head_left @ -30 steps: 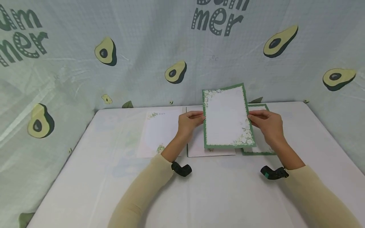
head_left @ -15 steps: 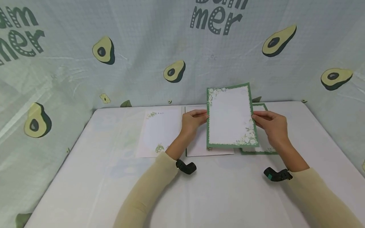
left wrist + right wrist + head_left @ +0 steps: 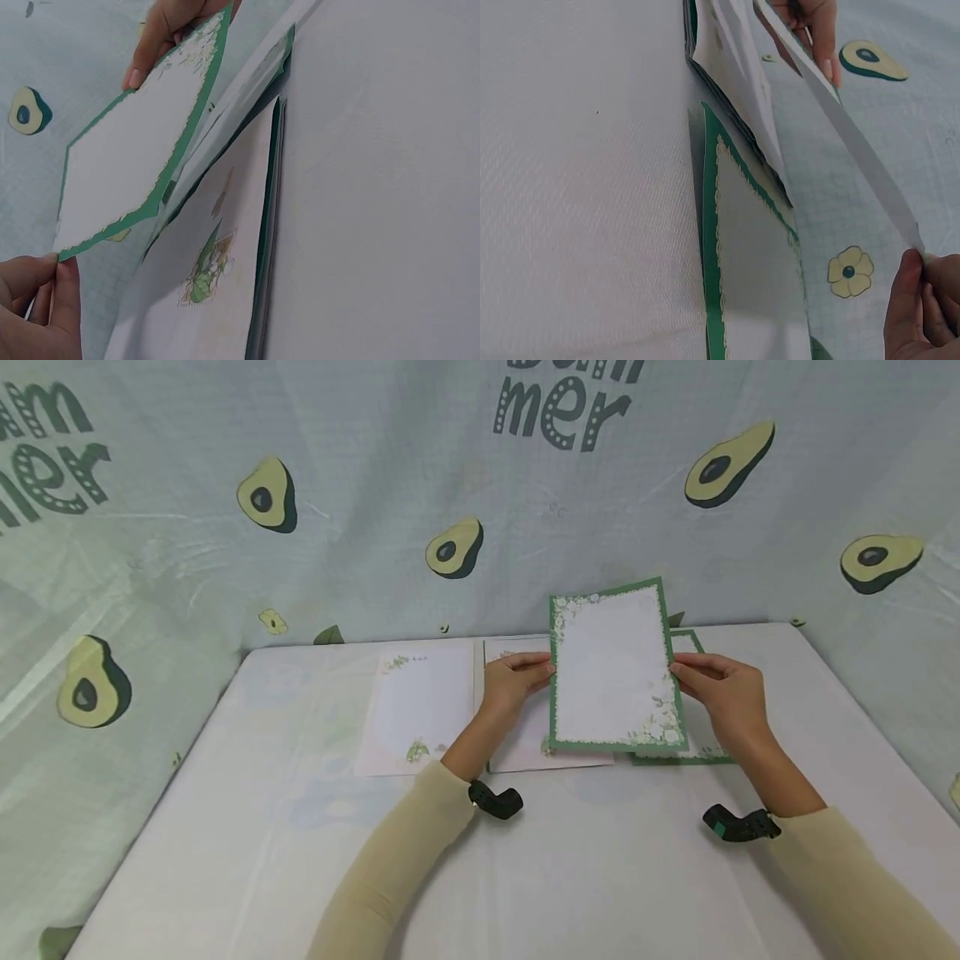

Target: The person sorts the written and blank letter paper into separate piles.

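Observation:
Between both hands a sheet of paper [image 3: 611, 668] with a green border and white flowers is held up, tilted toward the camera. My left hand [image 3: 510, 689] pinches its left edge and my right hand [image 3: 727, 693] its right edge; the left wrist view shows the same sheet [image 3: 135, 150] raised off the table. Beneath and behind it lies a stack of pale pink sheets [image 3: 525, 743], partly covered, with a small plant print [image 3: 206, 277] on top. To the right, another green-bordered sheet [image 3: 697, 739] lies flat, partly hidden by the raised one.
A pale sheet with small leaf prints [image 3: 412, 710] lies left of the stack. The white-covered table [image 3: 600, 877] meets an avocado-printed cloth [image 3: 360, 485] at its back edge. Each wrist carries a small black camera [image 3: 495, 800].
Both hands have shifted slightly to the right with the green-bordered sheet held between them. The sheets on the table have stayed where they were.

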The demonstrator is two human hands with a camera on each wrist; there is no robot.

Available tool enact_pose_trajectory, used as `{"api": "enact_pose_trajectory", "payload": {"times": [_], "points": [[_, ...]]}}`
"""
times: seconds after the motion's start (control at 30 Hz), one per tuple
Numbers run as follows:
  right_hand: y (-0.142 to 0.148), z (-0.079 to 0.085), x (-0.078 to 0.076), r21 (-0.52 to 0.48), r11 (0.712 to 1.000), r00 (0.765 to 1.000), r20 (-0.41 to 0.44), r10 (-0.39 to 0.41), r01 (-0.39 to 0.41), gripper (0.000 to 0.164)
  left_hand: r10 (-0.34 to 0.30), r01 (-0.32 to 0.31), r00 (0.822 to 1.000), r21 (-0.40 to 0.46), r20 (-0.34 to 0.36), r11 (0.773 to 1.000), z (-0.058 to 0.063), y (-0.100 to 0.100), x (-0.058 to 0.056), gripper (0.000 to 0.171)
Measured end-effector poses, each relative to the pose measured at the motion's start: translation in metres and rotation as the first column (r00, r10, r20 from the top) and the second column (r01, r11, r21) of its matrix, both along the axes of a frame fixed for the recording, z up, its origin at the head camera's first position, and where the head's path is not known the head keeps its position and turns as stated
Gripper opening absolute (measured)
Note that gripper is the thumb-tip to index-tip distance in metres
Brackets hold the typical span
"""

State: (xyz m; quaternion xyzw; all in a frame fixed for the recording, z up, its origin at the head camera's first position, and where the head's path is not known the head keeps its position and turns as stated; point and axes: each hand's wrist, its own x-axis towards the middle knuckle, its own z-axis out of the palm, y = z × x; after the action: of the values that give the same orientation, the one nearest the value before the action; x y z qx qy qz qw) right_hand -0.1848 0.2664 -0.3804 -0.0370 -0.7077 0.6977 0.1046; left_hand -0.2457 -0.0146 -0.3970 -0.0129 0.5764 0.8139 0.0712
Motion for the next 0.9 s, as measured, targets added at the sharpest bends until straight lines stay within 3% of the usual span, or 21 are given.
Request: {"api": "enact_pose_trajectory", "payload": {"times": [0.67,0.9], "points": [[0.029,0.001,0.012,0.057,0.997,0.998,0.033,-0.044,0.043,0.026,-0.033,0.033,0.999,0.049,0.009,0.998,-0.004,0.029,0.001,0.024],[0.038,0.001,0.015,-0.065,0.998,1.000,0.007,-0.022,0.022,0.016,-0.038,0.038,0.999,0.056,-0.004,0.998,0.000,0.038,0.005,0.023]]}}
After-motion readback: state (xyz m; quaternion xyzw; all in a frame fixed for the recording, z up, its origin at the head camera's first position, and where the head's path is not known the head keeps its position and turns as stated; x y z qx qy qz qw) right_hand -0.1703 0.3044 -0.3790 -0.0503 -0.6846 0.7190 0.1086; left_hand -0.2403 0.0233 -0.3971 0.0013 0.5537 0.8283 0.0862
